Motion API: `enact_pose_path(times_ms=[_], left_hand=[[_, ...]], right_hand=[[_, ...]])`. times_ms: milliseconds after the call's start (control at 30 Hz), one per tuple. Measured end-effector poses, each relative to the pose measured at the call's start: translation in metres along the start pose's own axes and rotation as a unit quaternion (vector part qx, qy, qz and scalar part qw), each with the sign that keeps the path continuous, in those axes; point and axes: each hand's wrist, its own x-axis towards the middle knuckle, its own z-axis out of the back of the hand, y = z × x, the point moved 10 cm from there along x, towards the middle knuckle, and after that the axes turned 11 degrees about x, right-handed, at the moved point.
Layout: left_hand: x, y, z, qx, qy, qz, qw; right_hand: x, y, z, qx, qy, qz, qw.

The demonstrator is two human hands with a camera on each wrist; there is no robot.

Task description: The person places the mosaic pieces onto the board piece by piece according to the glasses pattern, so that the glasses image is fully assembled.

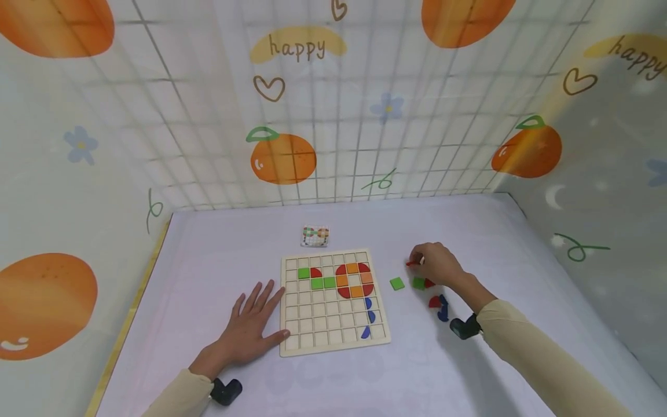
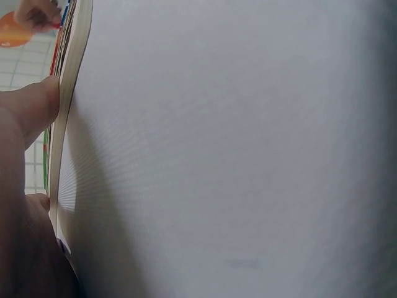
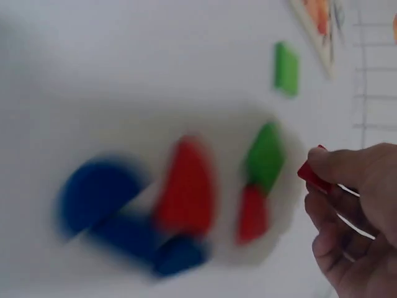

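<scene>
My right hand (image 1: 438, 266), above the table right of the board, pinches a small red tile (image 3: 314, 179) between thumb and finger. My left hand (image 1: 249, 333) lies with fingers spread at the left edge of a pale wooden grid board (image 1: 312, 324); its thumb and a fingertip touch that edge. On the board, orange squares (image 1: 352, 268) and red quarter-round tiles form a ring. Left of it sit green squares (image 1: 316, 283) and one red tile (image 1: 315, 272). Blue half-round tiles (image 1: 371, 317) lie in the right part.
Right of the board lie a loose green square (image 1: 397, 284), another green tile (image 1: 418, 283), red tiles (image 1: 435, 302) and blue tiles (image 1: 443, 311). A small pattern card (image 1: 315, 236) lies behind the board. Patterned curtains (image 1: 333, 116) stand around the table.
</scene>
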Motion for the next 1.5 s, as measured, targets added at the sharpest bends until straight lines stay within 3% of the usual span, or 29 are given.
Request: enact_pose_path(times_ms=[167,400,567,700,1033,1333,1500], left_hand=[[-0.001,0.002,-0.001,0.003,0.002,0.005,1.0000],[-0.001,0.002,-0.003,-0.008,0.004,0.004,1.0000],[0.000,0.000,-0.001,-0.007,0.001,0.003,1.0000],[0.001,0.000,0.001,-0.007,-0.002,-0.001,1.0000],[-0.001,0.001,-0.001,-0.015,-0.011,-0.005,0.9998],[-0.002,-0.002,0.003,-0.016,-0.011,-0.007,0.9998],[-0.002,0.000,0.001,-0.013,-0.005,-0.004,0.9999]], right_hand=[[0.024,0.054,-0.013,0.001,0.001,0.060,0.9982],[0.048,0.136,-0.057,-0.006,0.031,0.145,0.9890],[0.055,0.183,-0.090,0.021,0.080,0.217,0.9727],[0.059,0.209,-0.111,0.013,0.111,0.260,0.9592],[0.066,0.241,-0.152,-0.022,0.180,0.271,0.9453],[0.065,0.243,-0.168,-0.138,0.149,0.301,0.9317],[0.064,0.241,-0.170,-0.159,0.144,0.305,0.9279]])
